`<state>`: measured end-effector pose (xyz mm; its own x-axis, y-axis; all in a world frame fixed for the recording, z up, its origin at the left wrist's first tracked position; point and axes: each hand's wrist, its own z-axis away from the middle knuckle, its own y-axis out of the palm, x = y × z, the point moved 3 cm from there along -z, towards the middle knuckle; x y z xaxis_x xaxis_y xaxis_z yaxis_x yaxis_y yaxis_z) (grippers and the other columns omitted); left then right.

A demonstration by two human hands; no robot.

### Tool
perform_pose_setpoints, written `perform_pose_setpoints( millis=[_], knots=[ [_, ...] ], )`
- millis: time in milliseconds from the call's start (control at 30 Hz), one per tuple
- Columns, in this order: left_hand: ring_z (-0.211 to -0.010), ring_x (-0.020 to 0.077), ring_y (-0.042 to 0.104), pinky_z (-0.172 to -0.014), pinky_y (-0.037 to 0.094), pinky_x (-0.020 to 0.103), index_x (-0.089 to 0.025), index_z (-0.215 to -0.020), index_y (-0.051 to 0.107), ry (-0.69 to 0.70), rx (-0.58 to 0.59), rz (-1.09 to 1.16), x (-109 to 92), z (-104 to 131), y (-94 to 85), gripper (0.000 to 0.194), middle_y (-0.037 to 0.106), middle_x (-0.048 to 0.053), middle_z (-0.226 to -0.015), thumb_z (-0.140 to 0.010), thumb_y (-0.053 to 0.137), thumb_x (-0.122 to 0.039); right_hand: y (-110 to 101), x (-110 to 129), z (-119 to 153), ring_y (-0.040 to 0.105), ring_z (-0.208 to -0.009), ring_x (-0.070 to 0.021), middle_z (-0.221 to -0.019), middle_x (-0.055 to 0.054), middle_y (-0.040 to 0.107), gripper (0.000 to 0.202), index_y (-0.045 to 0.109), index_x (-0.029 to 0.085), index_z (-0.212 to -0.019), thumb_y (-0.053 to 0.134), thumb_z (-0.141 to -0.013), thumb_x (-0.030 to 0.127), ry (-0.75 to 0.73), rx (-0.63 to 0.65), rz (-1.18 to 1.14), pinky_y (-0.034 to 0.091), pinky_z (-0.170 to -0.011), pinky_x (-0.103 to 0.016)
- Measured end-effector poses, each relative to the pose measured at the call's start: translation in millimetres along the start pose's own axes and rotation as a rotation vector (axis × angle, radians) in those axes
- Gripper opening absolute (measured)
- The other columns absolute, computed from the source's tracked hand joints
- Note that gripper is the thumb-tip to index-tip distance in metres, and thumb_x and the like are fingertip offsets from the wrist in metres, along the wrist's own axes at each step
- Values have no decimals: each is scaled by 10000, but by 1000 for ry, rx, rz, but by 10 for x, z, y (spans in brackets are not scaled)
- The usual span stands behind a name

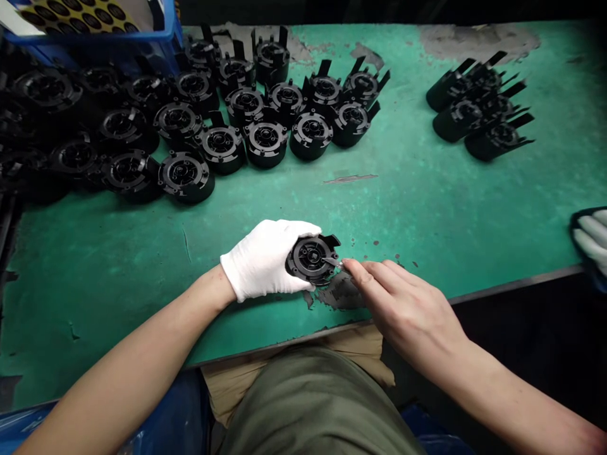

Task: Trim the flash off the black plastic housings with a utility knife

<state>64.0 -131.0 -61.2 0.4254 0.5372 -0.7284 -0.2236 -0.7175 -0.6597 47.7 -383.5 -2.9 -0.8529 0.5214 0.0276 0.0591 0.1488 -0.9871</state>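
Over the green worktop (246, 208), the white-gloved left hand (268, 259) clamps the round black plastic housing (305, 270) while the bare right hand (403, 297), pinching a slim silver metal tool (333, 261), should press lightly.

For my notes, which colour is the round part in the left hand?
The round part is black, seen best in the head view.

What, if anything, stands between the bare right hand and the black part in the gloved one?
Only the slim metal tool in the right hand, its tip over the black part; nothing visible blocks the way. The left hand grips that part's other side.
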Motion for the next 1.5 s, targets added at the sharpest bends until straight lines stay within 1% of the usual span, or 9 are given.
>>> perform_pose_setpoints(
  millis=[100,200,367,533,767,933,1033,1233,1500],
  knots=[
    [-1247,352,794,-1107,626,477,-208,-1384,666,-5,1,-3,-12,-8,-4,713,800,130,-1364,-790,922,-507,35,-23,32,653,-839,-235,-1047,-116,753,595,477,121,-1587,454,-1007,-11,9,29,-29,542,-688,-349],
    [-1222,352,798,-1100,624,479,-217,-1362,676,4,4,-9,-26,-10,-15,713,811,115,-1328,-756,938,-487,74,-75,67,664,-794,-200,-997,-72,724,489,510,171,-1569,516,-1084,109,37,64,-119,518,-633,-312],
    [-1233,384,790,-1109,613,511,-198,-1363,670,38,29,-46,-18,16,-5,828,798,149,-1343,-719,967,-625,122,-122,72,689,-731,-155,-991,-37,699,450,501,208,-1591,517,-1142,203,128,95,-324,547,-663,-278],
    [-1247,384,786,-1117,609,518,-200,-1411,638,53,13,-66,11,42,11,892,791,150,-1355,-722,963,-665,176,-105,72,743,-842,-177,-1020,-44,732,354,561,220,-1497,525,-1145,213,154,107,-443,588,-731,-294],
    [-1217,383,795,-1102,615,514,-185,-1404,638,72,-2,-83,-12,35,-4,868,799,150,-1326,-739,954,-643,149,-78,103,625,-637,-142,-904,-13,651,384,602,146,-1516,545,-1146,232,124,93,-177,481,-603,-300],
    [-1235,370,787,-1114,608,494,-189,-1403,643,58,14,-77,-11,33,8,848,793,139,-1349,-746,952,-628,153,-76,119,610,-664,-137,-910,-15,638,384,622,119,-1507,546,-1144,221,127,68,-210,468,-625,-298],
    [-1235,364,787,-1111,608,485,-194,-1396,649,46,23,-77,-7,31,12,831,791,137,-1356,-748,952,-617,164,-81,124,574,-638,-128,-885,-3,619,378,635,128,-1500,544,-1149,231,125,65,-197,445,-611,-295],
    [-1229,366,790,-1108,611,489,-198,-1391,653,47,14,-81,-14,28,7,835,797,133,-1341,-741,951,-628,153,-102,116,588,-674,-128,-902,-11,636,387,616,145,-1524,528,-1156,228,123,74,-228,460,-652,-275],
    [-1223,363,791,-1111,612,493,-190,-1375,664,50,19,-88,-17,28,3,804,797,130,-1330,-751,952,-608,118,-59,114,533,-619,-132,-844,6,607,361,632,125,-1483,508,-1163,235,80,66,-40,386,-581,-310]
  ],
)
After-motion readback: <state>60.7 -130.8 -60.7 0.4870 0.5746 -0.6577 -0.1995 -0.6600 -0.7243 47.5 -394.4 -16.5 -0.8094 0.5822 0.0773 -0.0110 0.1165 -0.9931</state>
